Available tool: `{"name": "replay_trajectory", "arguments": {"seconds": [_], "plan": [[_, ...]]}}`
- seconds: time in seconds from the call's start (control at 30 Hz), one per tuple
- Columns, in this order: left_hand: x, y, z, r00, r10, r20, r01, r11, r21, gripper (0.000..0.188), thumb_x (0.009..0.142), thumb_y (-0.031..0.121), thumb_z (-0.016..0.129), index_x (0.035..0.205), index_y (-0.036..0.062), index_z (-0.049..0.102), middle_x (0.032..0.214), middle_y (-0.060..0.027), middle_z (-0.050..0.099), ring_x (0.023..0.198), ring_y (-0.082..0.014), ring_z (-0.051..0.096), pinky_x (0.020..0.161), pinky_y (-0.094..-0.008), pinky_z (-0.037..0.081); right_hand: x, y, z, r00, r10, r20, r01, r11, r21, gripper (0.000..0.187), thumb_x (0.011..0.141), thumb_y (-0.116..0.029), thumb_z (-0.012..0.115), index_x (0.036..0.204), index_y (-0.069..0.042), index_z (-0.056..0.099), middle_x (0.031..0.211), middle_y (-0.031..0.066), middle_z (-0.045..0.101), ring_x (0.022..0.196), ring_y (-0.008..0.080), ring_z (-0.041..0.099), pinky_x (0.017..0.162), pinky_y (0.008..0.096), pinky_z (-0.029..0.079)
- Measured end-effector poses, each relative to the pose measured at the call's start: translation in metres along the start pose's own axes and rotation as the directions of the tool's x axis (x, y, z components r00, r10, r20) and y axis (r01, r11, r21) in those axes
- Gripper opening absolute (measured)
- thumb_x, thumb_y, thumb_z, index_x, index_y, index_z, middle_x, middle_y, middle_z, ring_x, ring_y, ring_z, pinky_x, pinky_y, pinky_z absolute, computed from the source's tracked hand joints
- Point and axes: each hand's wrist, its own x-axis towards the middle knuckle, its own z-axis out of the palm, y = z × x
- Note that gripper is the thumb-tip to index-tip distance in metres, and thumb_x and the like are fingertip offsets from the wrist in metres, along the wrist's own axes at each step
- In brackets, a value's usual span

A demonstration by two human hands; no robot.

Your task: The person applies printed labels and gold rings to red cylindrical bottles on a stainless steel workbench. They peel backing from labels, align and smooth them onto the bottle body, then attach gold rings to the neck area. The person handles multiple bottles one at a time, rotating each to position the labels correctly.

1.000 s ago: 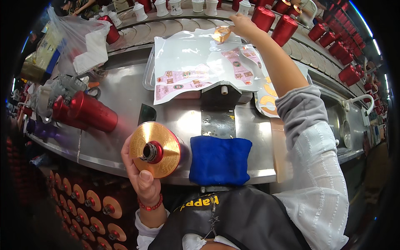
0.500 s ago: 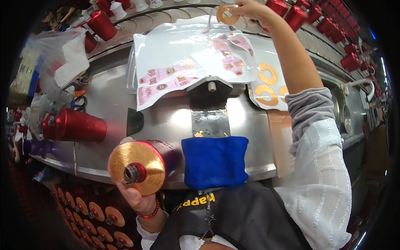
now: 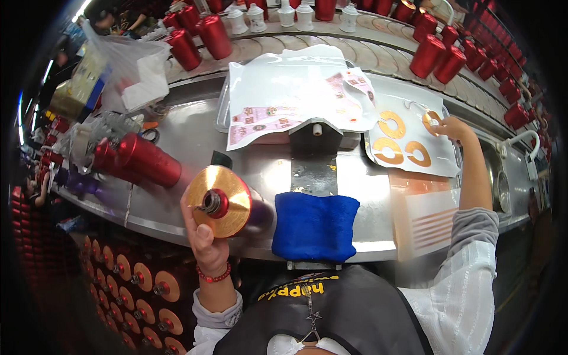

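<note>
My left hand (image 3: 204, 239) grips a thread spool (image 3: 222, 201) with a gold disc end and a red core, held over the front edge of the metal bench (image 3: 195, 148). My right hand (image 3: 452, 127) reaches far right and pinches a gold ring-shaped sticker (image 3: 431, 120) at a white backing sheet (image 3: 414, 160) that carries several more gold rings (image 3: 391, 125). A blue cloth pad (image 3: 315, 226) lies on the bench between my arms.
A tray holds clear sheets with pink labels (image 3: 284, 106). Red spools (image 3: 142, 160) lie at left and stand along the back (image 3: 438, 56). White small cones (image 3: 296, 15) sit at the rear. Gold-ended spools (image 3: 136, 278) fill a rack below left.
My right hand has come down from the far back to the white sheet at right with the gold ring. The spool in my left hand has shifted up and to the right.
</note>
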Motion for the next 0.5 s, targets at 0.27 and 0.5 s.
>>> {"name": "replay_trajectory", "arguments": {"seconds": [0.27,0.5], "plan": [[0.010,-0.003,-0.002,0.995,0.014,0.102,-0.014,1.000,0.006,0.084,0.087,0.046,0.065,0.148,-0.0002,0.032,0.139,-0.0143,0.048,0.128,-0.0243,0.050,0.108,-0.0387,0.041,-0.030,0.005,-0.001,0.763,-0.441,-0.472,0.434,0.891,-0.131,0.041,0.092,-0.024,0.063,0.122,0.004,0.064,0.108,0.0218,0.071,0.101,0.0323,0.068,0.090,0.0388,0.051],[-0.005,-0.002,-0.014,0.987,0.074,0.143,-0.071,0.997,-0.025,0.076,0.096,0.042,0.057,0.153,0.0030,0.026,0.149,-0.0143,0.040,0.137,-0.0305,0.043,0.113,-0.0472,0.036,-0.184,-0.199,0.072,0.284,-0.891,-0.354,0.929,0.164,0.333,0.033,0.102,-0.023,0.055,0.126,-0.001,0.061,0.119,0.0128,0.064,0.109,0.0245,0.062,0.095,0.0332,0.048]]}}
